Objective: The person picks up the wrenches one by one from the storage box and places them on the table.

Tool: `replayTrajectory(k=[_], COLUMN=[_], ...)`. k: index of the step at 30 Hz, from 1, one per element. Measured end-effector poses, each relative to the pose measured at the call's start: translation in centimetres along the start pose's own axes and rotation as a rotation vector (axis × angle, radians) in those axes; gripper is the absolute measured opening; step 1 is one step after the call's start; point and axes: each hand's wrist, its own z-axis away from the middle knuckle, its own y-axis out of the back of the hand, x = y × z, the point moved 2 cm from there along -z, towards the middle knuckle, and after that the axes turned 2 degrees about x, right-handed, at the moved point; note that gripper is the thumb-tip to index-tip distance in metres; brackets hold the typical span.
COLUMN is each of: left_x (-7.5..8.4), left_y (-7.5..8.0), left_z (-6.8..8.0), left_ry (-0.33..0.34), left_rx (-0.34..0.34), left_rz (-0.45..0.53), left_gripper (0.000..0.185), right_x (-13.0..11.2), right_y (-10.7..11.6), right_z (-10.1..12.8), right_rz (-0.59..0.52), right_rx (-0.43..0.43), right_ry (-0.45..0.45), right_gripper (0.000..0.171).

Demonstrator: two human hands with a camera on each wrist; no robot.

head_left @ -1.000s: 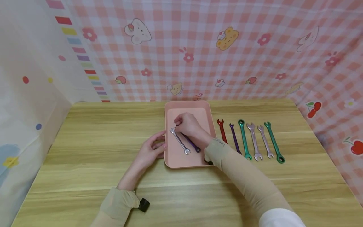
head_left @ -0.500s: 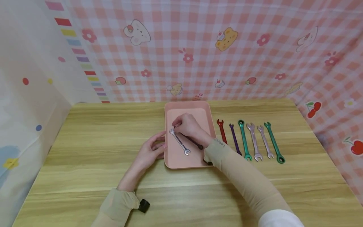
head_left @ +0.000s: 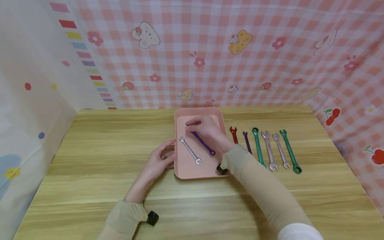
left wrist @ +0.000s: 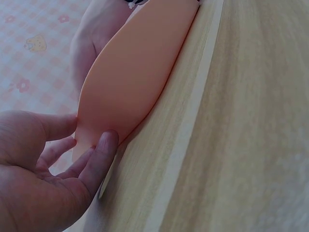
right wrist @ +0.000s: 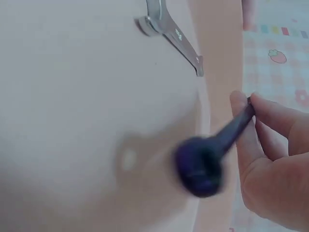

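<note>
Right hand (head_left: 207,130) pinches purple wrench (head_left: 203,143), blurred in right wrist view; left hand (head_left: 159,160) relaxed fingers touch tray (head_left: 180,171) edge, silver wrench (head_left: 190,150) cropped

Left of the pink tray (head_left: 183,171) the bench (head_left: 105,140) lies open; right of it, six wrenches (head_left: 264,148) block passage.

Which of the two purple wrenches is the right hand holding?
The purple wrench in the tray, pinched by the right hand beside the silver wrench; the other purple wrench lies untouched on the table.
</note>
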Motion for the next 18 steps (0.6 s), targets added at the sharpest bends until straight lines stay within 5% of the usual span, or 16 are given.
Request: replayTrajectory(k=[5,11,18], left_x=[0.2,0.1,0.2], left_y=[0.0,-0.1,-0.2], left_z=[0.0,0.1,0.2], left_ry=[-0.003,0.003,0.001], left_rx=[-0.002,0.0,-0.002], left_rz=[0.002,-0.005,-0.006], left_gripper=[0.061,0.061,0.06], right_x=[-0.1,-0.2,-1.3], right_y=[1.0,2.4,5.0], right_z=[0.0,0.3,1.1], right_rz=[0.086,-0.184,-0.272], right_rx=[0.002,-0.018,0.014], right_ry=[0.026,0.043,0.009], right_gripper=[0.029,0.032,0.035])
